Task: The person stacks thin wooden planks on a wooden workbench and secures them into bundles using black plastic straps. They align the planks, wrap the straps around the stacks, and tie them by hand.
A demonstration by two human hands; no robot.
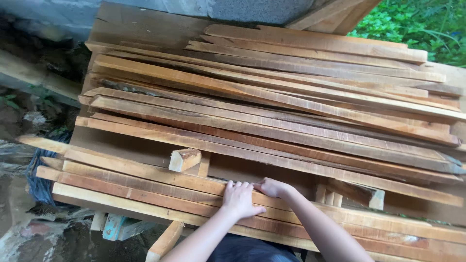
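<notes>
**Two hands on a pile of wood**

A big pile of long, thin, orange-brown wooden strips point(272, 111) lies on a flat brown wooden table point(141, 24). The strips mostly run from side to side, and some cross each other.

At the near edge of the pile, both hands rest on the front strips. The left hand point(240, 199) lies flat on top of a strip, palm down, with its fingers close together. It is not gripping anything. The right hand point(273, 187) is just beside it, touching it. Its fingers curl over the far edge of the same strip.

A short pale wooden block point(184, 159) sits in the pile, a little way left of the hands.

Green leafy plants point(417, 24) grow beyond the far right corner of the pile.
</notes>
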